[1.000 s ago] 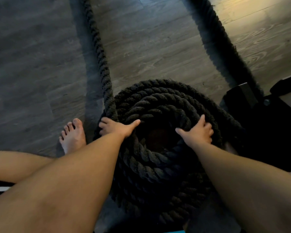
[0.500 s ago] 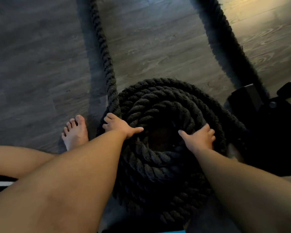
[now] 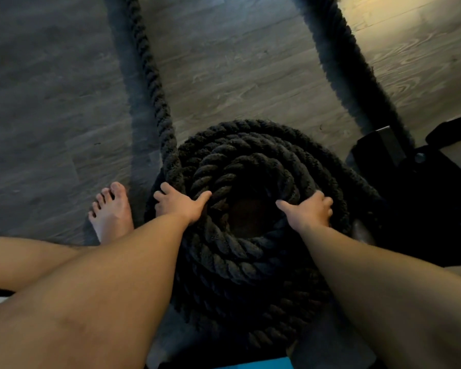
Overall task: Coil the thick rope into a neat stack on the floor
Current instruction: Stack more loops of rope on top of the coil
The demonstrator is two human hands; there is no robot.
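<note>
I am gripping the thick rope's (image 3: pixel 237 258) top turns, fingers (image 3: pixel 166 188) curled, with left hand (image 3: pixel 180 206) and right hand (image 3: pixel 308 212), several turns sitting stacked on the near floor (image 3: pixel 237 62), a tail (image 3: pixel 155 83) running uncoiled far-left.

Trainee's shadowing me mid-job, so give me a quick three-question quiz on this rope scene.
1. True or false: the left hand and the right hand are both on top of the coil.
2. The straight rope crossing the boards nearest the foot meets the coil: A) by the left hand, B) by the right hand, C) at the near edge.
3. Fill in: the coil sits on a wood-grain ___.
Key: 1 true; 2 A; 3 floor.
</note>
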